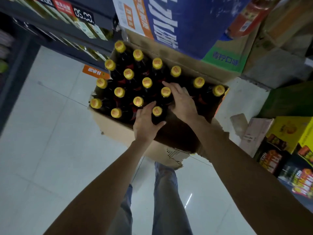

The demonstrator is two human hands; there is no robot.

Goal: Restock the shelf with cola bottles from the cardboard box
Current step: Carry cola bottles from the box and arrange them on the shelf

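An open cardboard box (118,131) stands on the floor, holding several dark cola bottles with yellow caps, such as the one at the back left (120,46). My left hand (145,122) wraps around the neck of the nearest bottle (157,111) at the box's front edge. My right hand (182,100) curls around the neck of another bottle (166,91) just behind it. Both bottles stand upright in the box. The front right part of the box holds no bottles.
Dark shelves (55,29) with price tags and bottled goods run along the upper left. A blue and green carton (194,26) sits behind the box. Colourful cartons (288,143) are stacked at the right. White tiled floor (42,133) lies to the left. My legs are below.
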